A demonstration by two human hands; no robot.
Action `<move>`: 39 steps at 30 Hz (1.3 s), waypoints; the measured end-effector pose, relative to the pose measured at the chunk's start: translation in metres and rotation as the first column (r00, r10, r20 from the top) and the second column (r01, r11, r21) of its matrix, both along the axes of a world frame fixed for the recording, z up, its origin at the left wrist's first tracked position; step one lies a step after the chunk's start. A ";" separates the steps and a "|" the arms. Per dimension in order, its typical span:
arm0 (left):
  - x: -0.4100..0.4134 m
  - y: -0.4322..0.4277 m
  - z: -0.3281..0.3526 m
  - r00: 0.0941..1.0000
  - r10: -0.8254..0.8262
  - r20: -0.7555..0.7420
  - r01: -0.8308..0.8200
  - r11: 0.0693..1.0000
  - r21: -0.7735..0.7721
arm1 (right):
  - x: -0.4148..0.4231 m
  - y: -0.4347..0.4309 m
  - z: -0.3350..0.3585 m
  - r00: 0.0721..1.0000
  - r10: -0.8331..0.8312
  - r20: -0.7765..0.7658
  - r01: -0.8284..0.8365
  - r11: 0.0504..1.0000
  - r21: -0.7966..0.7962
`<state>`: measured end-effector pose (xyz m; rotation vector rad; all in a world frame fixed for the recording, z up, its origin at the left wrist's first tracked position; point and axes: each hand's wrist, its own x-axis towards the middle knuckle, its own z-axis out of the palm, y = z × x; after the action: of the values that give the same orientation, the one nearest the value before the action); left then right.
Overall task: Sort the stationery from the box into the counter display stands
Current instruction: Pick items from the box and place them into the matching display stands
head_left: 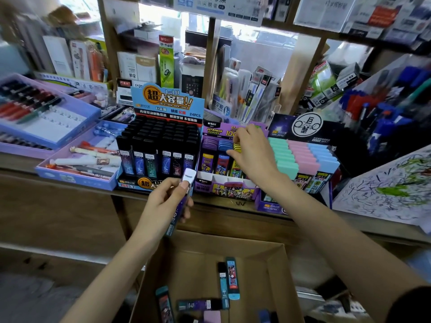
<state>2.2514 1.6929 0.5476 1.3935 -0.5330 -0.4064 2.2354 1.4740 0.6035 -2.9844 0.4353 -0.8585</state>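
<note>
Left hand (166, 202) grips a white-capped lead case (189, 177), cap protruding above the thumb, left of the purple stand (233, 191). Right hand (254, 155) pinches a yellow-capped case (238, 147) inside that stand.

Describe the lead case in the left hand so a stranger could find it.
Start at the blue cardboard display stand of black-capped cases. Before its front, the left hand grips a slim purple plastic case. Unlike those, it has a white cap.

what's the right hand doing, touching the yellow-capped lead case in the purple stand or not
Touching. The head view shows the right hand pinching the yellow-capped lead case between thumb and fingers, in the purple display stand.
</note>
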 end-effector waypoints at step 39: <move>0.087 0.067 -0.041 0.636 0.015 0.772 -0.570 0.684 0.456 | 0.052 0.105 0.003 0.934 0.326 0.145 -0.350 0.757 0.552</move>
<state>2.3384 1.7595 0.5062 2.3571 -0.7985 0.3492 2.2871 1.5794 0.6063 -2.3715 0.1045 -0.6080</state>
